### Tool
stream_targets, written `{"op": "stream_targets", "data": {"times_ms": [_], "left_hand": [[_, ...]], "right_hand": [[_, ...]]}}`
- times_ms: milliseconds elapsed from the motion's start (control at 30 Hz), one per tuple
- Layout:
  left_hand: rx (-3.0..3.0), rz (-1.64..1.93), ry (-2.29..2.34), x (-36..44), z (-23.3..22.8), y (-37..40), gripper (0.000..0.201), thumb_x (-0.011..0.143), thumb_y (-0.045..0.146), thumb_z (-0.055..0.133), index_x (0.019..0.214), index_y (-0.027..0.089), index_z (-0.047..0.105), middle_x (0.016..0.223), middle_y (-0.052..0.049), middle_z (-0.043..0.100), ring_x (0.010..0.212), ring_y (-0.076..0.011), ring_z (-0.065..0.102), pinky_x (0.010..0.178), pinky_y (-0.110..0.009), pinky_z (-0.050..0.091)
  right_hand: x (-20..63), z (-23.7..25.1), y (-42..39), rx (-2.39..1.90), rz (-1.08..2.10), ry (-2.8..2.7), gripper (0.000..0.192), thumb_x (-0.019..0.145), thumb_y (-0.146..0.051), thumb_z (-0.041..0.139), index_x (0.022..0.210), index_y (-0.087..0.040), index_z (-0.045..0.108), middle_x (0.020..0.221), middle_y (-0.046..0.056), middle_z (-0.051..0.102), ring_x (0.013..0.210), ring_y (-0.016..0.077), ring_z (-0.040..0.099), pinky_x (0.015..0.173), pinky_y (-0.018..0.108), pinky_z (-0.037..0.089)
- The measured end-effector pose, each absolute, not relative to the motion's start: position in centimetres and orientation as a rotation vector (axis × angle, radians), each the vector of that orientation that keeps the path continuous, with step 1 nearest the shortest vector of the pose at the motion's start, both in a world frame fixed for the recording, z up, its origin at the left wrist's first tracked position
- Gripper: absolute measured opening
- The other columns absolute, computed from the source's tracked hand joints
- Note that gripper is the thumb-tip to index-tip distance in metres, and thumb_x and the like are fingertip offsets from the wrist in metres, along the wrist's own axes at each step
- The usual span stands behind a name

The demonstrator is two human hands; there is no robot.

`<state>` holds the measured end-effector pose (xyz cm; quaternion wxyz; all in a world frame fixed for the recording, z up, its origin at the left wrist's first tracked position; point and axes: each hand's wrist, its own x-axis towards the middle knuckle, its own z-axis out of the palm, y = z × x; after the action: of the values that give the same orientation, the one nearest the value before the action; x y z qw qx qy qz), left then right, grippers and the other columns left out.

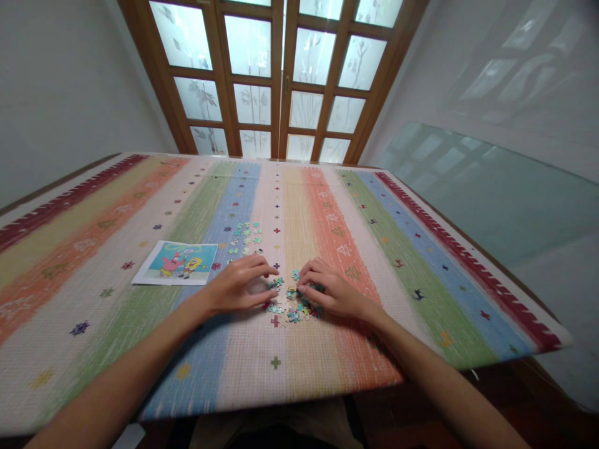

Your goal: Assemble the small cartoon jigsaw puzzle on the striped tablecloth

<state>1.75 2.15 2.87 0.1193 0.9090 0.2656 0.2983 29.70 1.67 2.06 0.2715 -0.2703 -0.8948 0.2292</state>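
Note:
A loose pile of small jigsaw puzzle pieces (296, 312), mostly teal with bits of yellow and red, lies on the striped cloth between my two hands. At its left edge is my left hand (246, 284). Its thumb and forefinger are apart, curved around the near side of the pieces, with nothing visible held. My right hand (327, 290) rests over the right part of the pile, fingers curled in toward the thumb. Whatever its fingertips pinch is hidden. Beyond my left hand, a group of separate teal pieces (246, 232) is spread out flat.
A printed cartoon picture (180, 263) lies on the table to the left of my left hand. The striped tablecloth (140, 349) covers the table. Wooden doors with frosted panes (253, 103) stand past the far edge, and a glass panel (491, 187) leans at the right wall.

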Motion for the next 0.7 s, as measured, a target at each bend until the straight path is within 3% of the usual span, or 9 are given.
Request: {"op": "stream_targets", "data": {"times_ms": [133, 300, 700], "left_hand": [[2.866, 0.982, 0.7, 4.6, 1.8, 0.8, 0.023, 0.102, 0.037, 0.059, 0.11, 0.017, 0.066, 0.09, -0.006, 0.067, 0.081, -0.0191, 0.06, 0.072, -0.032, 0.05], [2.956, 1.054, 0.709, 5.7, 1.3, 0.2, 0.018, 0.106, 0.026, 0.052, 0.099, 0.016, 0.065, 0.082, -0.004, 0.065, 0.072, -0.0166, 0.056, 0.066, -0.03, 0.047], [2.731, 1.025, 0.762, 3.7, 1.3, 1.5, 0.021, 0.103, 0.025, 0.053, 0.111, 0.015, 0.069, 0.09, -0.008, 0.065, 0.081, -0.0189, 0.058, 0.074, -0.033, 0.05]], "right_hand": [[29.6, 2.1, 1.7, -0.703, 0.67, -2.361, 0.019, 0.103, -0.028, 0.053, 0.089, -0.02, 0.062, 0.096, 0.007, 0.062, 0.095, 0.0204, 0.057, 0.088, 0.037, 0.047], [29.6, 2.1, 1.7, -0.69, 0.754, -2.332, 0.022, 0.104, -0.031, 0.055, 0.087, -0.019, 0.063, 0.096, 0.006, 0.063, 0.094, 0.0193, 0.057, 0.086, 0.036, 0.047], [29.7, 2.0, 1.8, -0.752, 0.69, -2.338, 0.022, 0.104, -0.026, 0.05, 0.092, -0.018, 0.066, 0.098, 0.008, 0.063, 0.096, 0.021, 0.058, 0.088, 0.038, 0.048]]}}
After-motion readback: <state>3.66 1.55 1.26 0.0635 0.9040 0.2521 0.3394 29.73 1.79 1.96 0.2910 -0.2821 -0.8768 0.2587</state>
